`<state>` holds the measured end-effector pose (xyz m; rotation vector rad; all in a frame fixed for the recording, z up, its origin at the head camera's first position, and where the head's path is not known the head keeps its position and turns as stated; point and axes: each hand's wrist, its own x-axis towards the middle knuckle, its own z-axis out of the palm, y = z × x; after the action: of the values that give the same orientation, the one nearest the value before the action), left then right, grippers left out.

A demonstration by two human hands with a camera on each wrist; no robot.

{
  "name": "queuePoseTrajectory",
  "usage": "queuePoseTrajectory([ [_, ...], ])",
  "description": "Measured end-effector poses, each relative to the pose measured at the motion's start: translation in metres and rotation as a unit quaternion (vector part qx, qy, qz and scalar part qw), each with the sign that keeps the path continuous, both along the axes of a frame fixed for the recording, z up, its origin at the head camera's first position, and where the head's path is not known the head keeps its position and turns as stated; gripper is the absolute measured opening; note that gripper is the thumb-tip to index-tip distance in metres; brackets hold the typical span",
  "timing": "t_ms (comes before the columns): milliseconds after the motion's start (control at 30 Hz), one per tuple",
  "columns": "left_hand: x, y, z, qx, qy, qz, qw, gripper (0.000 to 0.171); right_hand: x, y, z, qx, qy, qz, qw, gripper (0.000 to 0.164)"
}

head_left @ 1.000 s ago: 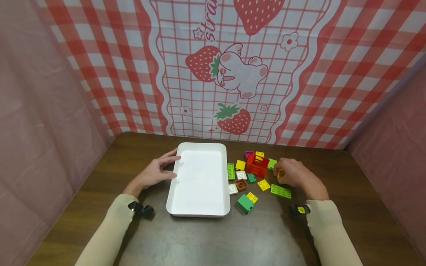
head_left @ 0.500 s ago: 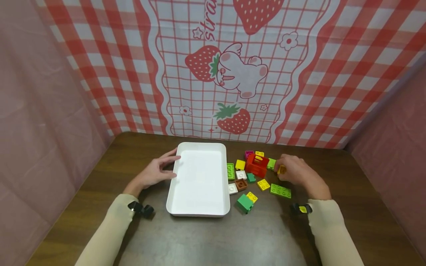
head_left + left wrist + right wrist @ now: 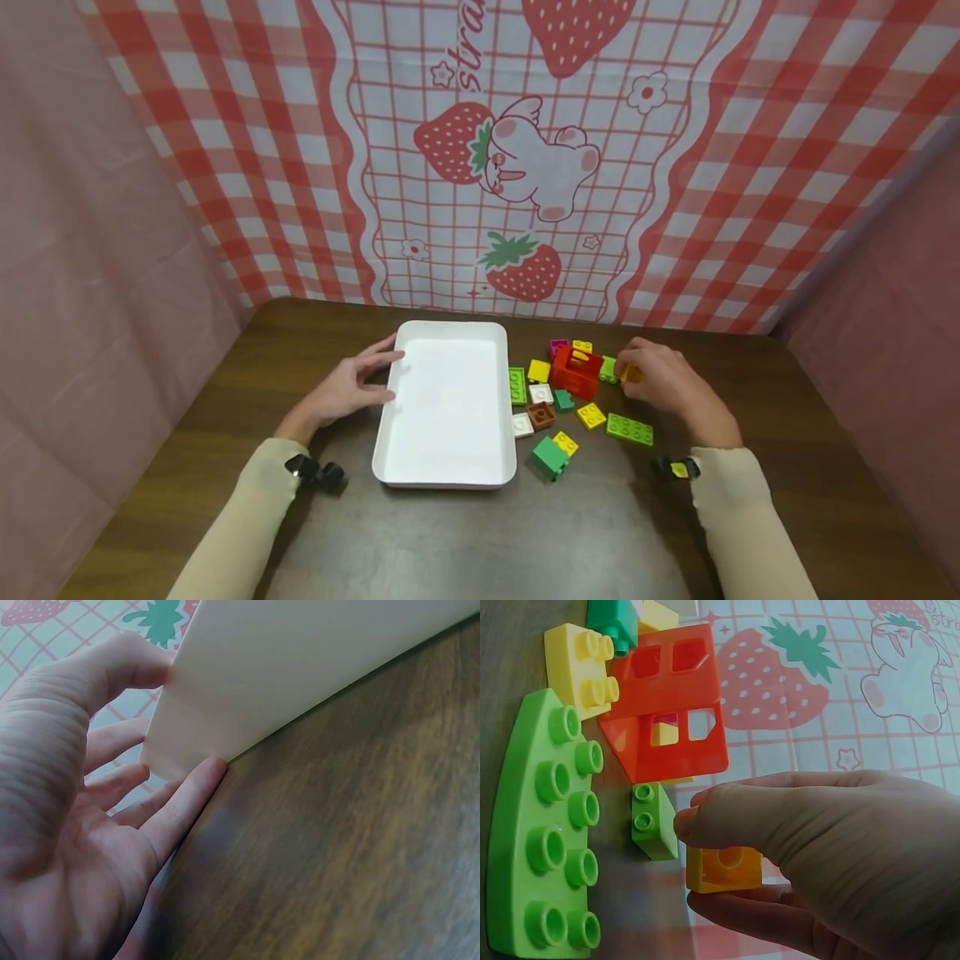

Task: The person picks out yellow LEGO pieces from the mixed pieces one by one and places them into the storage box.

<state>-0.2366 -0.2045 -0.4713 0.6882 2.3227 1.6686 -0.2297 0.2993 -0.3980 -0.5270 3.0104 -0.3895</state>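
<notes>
My left hand (image 3: 348, 387) rests at the left side of a white rectangular tray (image 3: 512, 450), with nothing inside the tray. In the left wrist view its thumb touches the tray's edge, and one fingertip lies along the outer wall, low by the table. On the right, my right hand (image 3: 667, 385) pinches an orange-yellow toy brick (image 3: 739, 870) between thumb and fingers, its hollow side partly showing. Just left of that brick are a small lime green brick (image 3: 654, 821) and a red house-shaped block with window openings (image 3: 576, 372).
Several toy bricks lie between the tray and my right hand, among them a long lime plate (image 3: 630, 429), a yellow brick (image 3: 591, 415), a brown brick (image 3: 541, 415) and a green block (image 3: 551, 458). A strawberry-print cloth (image 3: 480, 208) hangs behind the table.
My right hand has shifted slightly toward the back of the table with the orange-yellow brick. The left hand and tray stay put; the head view has shifted a little.
</notes>
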Motion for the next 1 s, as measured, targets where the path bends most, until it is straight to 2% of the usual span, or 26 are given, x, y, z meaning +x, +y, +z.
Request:
queuePoseTrajectory([
  [433,0.001,-0.001,0.002,-0.007,0.002,-0.003,1.0,0.067,0.002,-0.005,-0.003,0.0,0.009,0.006,1.0,0.026],
  [1000,0.001,-0.001,0.001,-0.004,-0.003,-0.001,1.0,0.067,-0.004,-0.019,0.028,-0.004,0.018,0.005,1.0,0.028],
])
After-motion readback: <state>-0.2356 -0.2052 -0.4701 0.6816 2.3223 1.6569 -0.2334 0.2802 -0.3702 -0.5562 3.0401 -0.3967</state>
